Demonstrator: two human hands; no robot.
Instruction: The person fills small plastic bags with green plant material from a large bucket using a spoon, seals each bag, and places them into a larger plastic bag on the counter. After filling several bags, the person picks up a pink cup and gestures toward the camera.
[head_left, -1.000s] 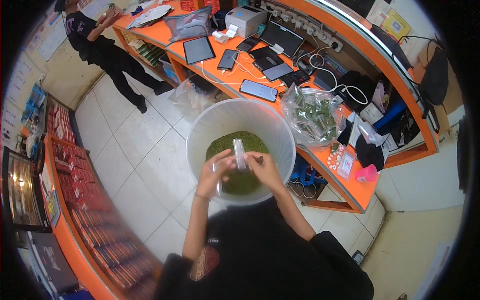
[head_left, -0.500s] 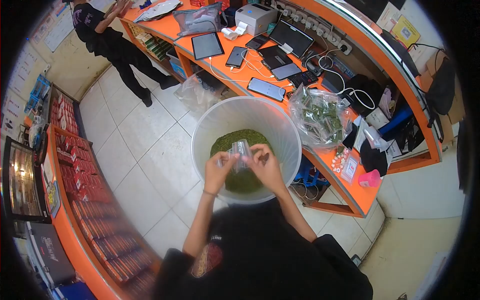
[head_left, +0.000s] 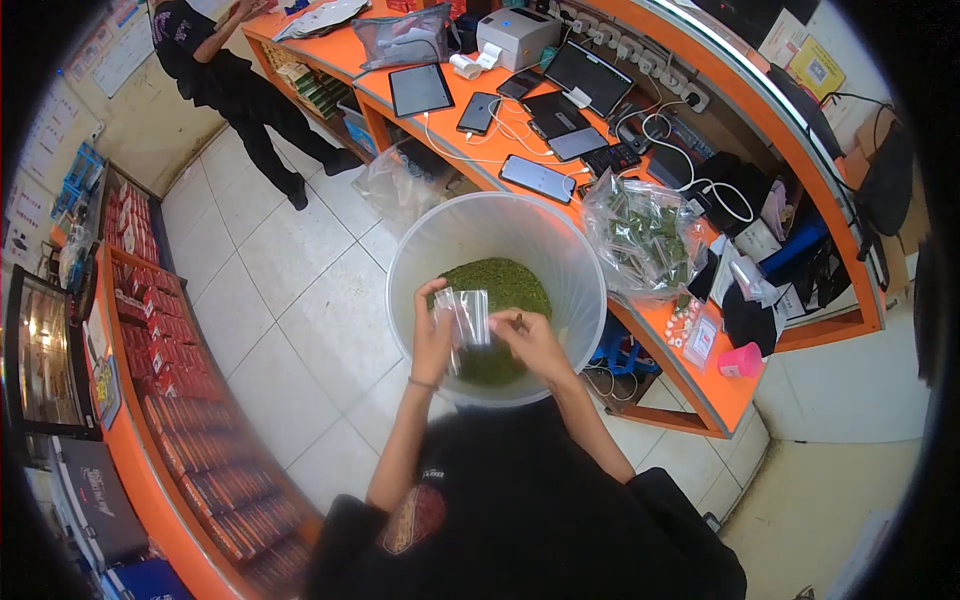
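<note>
A small clear plastic zip bag (head_left: 468,318) is held over the tub, flat and see-through. My left hand (head_left: 431,340) grips its left side, with the index finger stretched up behind it and the thumb along the front. At the bag's right edge, my right hand (head_left: 533,346) is closed in a pinch. Something small and brown shows among the right fingers, too small to name. Below both hands stands a large translucent plastic tub (head_left: 410,262). Green chopped dried leaf (head_left: 505,278) covers its bottom, partly hidden by my hands and the bag.
Right of the tub, a big clear bag (head_left: 642,235) of small filled packets lies on the orange counter (head_left: 462,152). Nearby are a phone (head_left: 537,178), a tablet (head_left: 421,90), a printer (head_left: 517,38), cables and a pink cup (head_left: 740,360). A person (head_left: 215,80) stands at far left.
The bag has turned flat and more upright, its face now showing wide. My left fingers have straightened behind it, and my right hand has shifted slightly right and down.
</note>
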